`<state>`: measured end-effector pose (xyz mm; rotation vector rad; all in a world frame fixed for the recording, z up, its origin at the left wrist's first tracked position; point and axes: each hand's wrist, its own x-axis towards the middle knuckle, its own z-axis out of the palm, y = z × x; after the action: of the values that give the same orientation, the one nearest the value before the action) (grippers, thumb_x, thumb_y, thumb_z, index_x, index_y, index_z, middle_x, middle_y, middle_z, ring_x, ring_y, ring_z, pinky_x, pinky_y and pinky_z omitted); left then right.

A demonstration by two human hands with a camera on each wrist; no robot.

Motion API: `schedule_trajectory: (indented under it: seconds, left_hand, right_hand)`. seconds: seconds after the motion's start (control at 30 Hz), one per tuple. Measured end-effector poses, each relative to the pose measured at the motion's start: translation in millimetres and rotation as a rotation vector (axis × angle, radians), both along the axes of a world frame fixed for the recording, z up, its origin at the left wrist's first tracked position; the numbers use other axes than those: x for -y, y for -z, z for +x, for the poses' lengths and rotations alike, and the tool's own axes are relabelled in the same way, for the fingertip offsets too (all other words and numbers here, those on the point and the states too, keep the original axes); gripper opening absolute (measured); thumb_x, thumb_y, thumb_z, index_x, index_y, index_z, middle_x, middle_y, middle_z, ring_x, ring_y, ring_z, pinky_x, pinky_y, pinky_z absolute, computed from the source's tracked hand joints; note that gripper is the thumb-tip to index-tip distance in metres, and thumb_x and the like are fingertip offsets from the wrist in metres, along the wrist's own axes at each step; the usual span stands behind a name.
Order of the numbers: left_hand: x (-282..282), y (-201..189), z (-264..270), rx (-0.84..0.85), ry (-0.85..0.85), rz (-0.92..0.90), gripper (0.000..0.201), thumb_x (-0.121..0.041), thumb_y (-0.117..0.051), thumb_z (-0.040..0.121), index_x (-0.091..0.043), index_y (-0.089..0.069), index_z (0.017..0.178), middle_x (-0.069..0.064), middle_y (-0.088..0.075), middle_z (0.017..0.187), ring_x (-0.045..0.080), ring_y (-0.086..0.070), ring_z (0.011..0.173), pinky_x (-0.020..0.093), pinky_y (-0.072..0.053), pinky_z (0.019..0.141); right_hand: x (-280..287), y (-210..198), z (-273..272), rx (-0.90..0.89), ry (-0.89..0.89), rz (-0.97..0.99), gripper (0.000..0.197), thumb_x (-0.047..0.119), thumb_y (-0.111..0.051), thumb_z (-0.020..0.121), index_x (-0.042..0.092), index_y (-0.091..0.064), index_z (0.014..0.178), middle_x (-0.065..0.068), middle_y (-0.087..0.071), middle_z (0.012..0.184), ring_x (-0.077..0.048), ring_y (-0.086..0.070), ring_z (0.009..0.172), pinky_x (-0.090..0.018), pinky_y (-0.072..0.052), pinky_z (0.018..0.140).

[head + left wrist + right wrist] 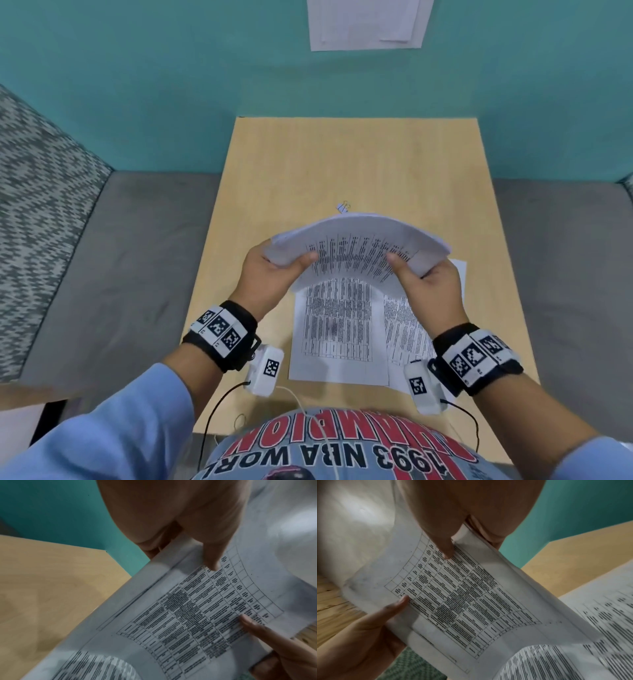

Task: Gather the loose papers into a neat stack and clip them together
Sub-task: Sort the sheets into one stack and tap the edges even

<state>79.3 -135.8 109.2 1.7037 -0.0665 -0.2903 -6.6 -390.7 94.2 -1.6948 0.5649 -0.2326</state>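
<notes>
**Papers part-gathered, clip unused**

Head view: left hand (270, 274) and right hand (428, 284) each grip one end of a bowed sheaf of papers (359, 243), lifted above the surface (308, 164). Directly beneath the sheaf: two loose printed sheets (339, 329) lying on the surface, not yet collected. Just beyond the sheaf: binder clip (343, 207), untouched.

Left wrist view: thumb on the printed face, fingers curled behind the sheaf's edge.

Right wrist view: same pinch, opposite end.

Judged status: gathering incomplete; squaring and clipping remain.
</notes>
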Motion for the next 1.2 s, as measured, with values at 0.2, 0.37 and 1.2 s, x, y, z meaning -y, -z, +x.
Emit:
schedule_trajectory:
  seconds: [0.2,0.37,1.2]
  left_hand:
    - [-9,34,-9,-0.173,0.138,0.136,0.037,-0.011,-0.085,0.086,-0.030,-0.072,0.115,-0.008,-0.080,0.112,0.002,-0.075,0.104,0.043,-0.061,0.101]
    - [-35,28,8,-0.089,0.051,0.257,0.005,-0.029,-0.081,0.092,-0.032,-0.077,0.090,-0.023,-0.077,0.077,-0.005,-0.074,0.076,0.020,-0.057,0.073]
    - [-164,54,29,-0.164,-0.244,0.291,0.015,-0.023,-0.086,0.087,-0.021,-0.082,0.101,-0.009,-0.084,0.095,0.010,-0.080,0.092,0.037,-0.062,0.088]
  right_hand:
    - [-23,35,-14,-0.214,-0.228,0.001,0.023,0.030,-0.082,0.087,0.029,-0.069,0.106,0.019,-0.073,0.077,0.006,-0.065,0.066,-0.027,-0.054,0.063]
    - [-22,56,-7,-0.231,-0.165,-0.099,0.049,0.043,-0.083,0.085,0.025,-0.059,0.124,0.008,-0.070,0.115,-0.005,-0.068,0.101,-0.027,-0.057,0.086]
    - [0,102,-27,-0.602,-0.106,-0.014,0.024,0.032,-0.084,0.086,0.020,-0.067,0.072,0.002,-0.058,0.061,-0.019,-0.052,0.057,-0.025,-0.040,0.052]
